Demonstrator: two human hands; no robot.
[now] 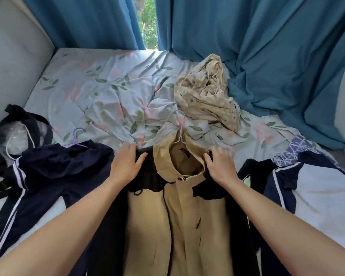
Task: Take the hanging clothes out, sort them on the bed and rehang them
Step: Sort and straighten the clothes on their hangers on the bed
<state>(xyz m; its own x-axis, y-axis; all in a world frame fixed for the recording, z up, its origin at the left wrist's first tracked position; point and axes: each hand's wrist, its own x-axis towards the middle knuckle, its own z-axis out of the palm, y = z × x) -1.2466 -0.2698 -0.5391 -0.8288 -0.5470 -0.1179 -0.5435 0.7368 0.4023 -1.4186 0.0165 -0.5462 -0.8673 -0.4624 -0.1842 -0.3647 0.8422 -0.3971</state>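
A beige coat with black shoulders lies front-up on the bed, still on a white wire hanger whose hook points away from me. My left hand presses flat on its left shoulder. My right hand rests on its right shoulder, fingertips curled over the fabric edge by the collar. A navy garment with white stripes lies to the left on a purple hanger. Another navy and white garment lies to the right.
A crumpled beige spotted garment sits further back on the floral sheet. Blue curtains hang behind and spill onto the bed at the right. A grey padded headboard borders the left. A black bag with clear plastic lies at the far left.
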